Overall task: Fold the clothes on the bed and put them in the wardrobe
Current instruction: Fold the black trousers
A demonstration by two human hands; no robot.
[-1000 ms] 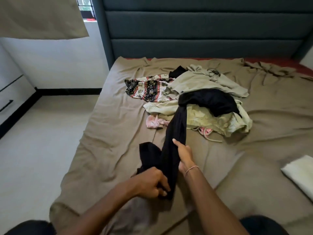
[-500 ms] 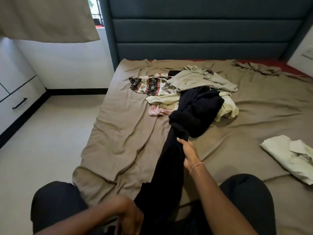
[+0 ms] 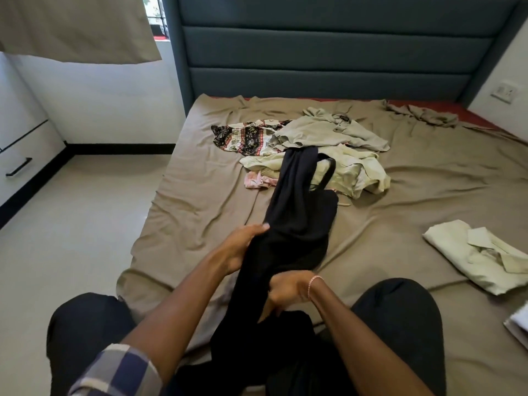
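Black garment: stretched along the bed, from the unfolded pile beyond the fingers down to the person's lap, nearer than the fingers.
Left hand: fingers curled round the garment's left edge at about mid-length, thumb on top.
Right hand: fingers closed on a bunched fold, nearer than the left hand's fingers and to their right.
Change, garment: a second ago its far part lay draped across the pile. It has since been drawn toward the person, and now only its far tip overlaps the pale green piece.
Change, hands: the left hand has moved from the near end up to the side edge; the right hand has come back from further up the cloth.
Meaning for the task: judged as extraction nearly complete. The piece is almost free of the pile and can next be spread flat. Folding of it is not yet begun.
Long axis: runs away from the person, lap to pile, leaning slightly right toward the headboard.
Pointing: the end with the strap loop points to the headboard, beyond the fingers. The other end lies in the lap, where its outline cannot be told against dark trousers.
Progress: one folded pale shirt lies well right of the right hand's fingers; several pieces are unfolded in the pile.
Wardrobe: not identifiable in view.
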